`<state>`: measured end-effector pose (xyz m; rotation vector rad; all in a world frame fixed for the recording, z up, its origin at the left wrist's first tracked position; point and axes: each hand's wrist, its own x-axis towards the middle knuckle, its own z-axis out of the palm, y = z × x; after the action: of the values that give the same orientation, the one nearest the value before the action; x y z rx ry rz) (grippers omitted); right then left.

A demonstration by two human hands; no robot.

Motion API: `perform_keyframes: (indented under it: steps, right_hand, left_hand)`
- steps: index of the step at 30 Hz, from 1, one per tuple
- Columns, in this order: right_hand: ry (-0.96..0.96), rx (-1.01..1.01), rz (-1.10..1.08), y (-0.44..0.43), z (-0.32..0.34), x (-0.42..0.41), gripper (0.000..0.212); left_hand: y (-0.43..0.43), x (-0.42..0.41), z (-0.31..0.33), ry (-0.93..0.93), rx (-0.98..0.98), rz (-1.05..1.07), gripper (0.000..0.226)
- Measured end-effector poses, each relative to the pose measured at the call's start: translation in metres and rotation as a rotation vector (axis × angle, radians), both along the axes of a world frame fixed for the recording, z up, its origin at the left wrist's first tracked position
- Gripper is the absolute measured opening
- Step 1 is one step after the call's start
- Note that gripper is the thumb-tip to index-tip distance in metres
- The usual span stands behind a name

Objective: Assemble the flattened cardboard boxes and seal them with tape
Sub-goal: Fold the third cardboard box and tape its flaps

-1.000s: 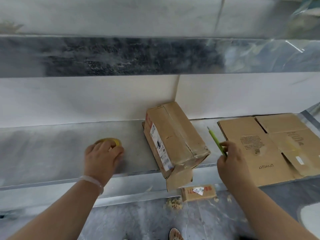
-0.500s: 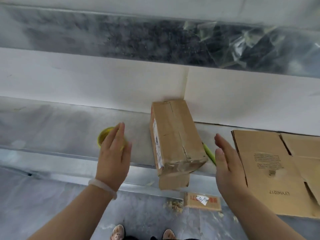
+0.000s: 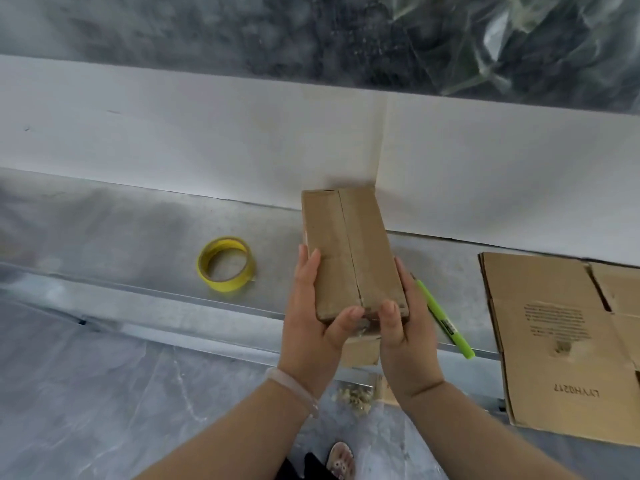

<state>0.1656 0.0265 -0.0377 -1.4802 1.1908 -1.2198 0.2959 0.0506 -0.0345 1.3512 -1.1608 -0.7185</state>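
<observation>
Between the hands is the box, at the counter edge. The left hand and right hand grip its sides, thumbs on top by the seam. The top flaps look shut, so taping seems next: one hand must reach the tape, off to the left. Right of the hands lie a pen and flat cardboard reading "LYYH0217", upside down.

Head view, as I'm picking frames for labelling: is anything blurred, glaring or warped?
Head view: soft even light, faint shadows; the wide lens slightly bows the metal ledge; the brown cardboard box in the left hand and right hand is fairly sharp; small print on the flattened cardboard sheet is smeared; the crinkled plastic film top right shows pale glare.
</observation>
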Motion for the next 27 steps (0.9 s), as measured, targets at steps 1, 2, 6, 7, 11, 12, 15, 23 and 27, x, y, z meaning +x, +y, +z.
perform_keyframes:
  steps: [1, 2, 6, 7, 11, 12, 15, 23, 27]
  right_hand:
    - [0.051, -0.039, -0.001, -0.001, -0.003, -0.003, 0.075]
    - [0.098, -0.072, -0.001, -0.001, -0.006, -0.005, 0.076]
    - [-0.115, 0.045, 0.024, 0.003, -0.003, 0.002, 0.058]
    - [-0.228, 0.117, 0.033, 0.004, 0.001, 0.005, 0.053]
    - [-0.312, 0.257, 0.042, 0.005, 0.014, 0.006, 0.049]
    - [-0.279, 0.241, 0.059, 0.004, 0.016, 0.007, 0.052]
    - [-0.218, 0.191, 0.029, 0.005, 0.016, 0.012, 0.051]
    - [-0.306, 0.246, -0.02, 0.004, 0.013, 0.007, 0.047]
    - [-0.299, 0.324, -0.043, 0.004, 0.016, 0.004, 0.039]
  left_hand:
    - [0.0, 0.003, -0.002, -0.044, -0.016, -0.017, 0.091]
    - [0.0, 0.006, -0.003, -0.09, -0.034, -0.035, 0.09]
    - [0.003, 0.001, 0.002, 0.006, -0.019, -0.068, 0.087]
    - [0.004, -0.002, 0.004, 0.089, -0.005, -0.063, 0.081]
    - [0.007, -0.009, 0.014, 0.298, 0.073, -0.028, 0.061]
    - [0.006, -0.01, 0.015, 0.33, 0.074, -0.013, 0.06]
    - [0.002, -0.014, 0.019, 0.35, 0.039, 0.063, 0.055]
    - [0.005, -0.023, 0.013, 0.336, 0.134, 0.133, 0.047]
    - [0.006, -0.016, 0.022, 0.338, 0.266, 0.056, 0.044]
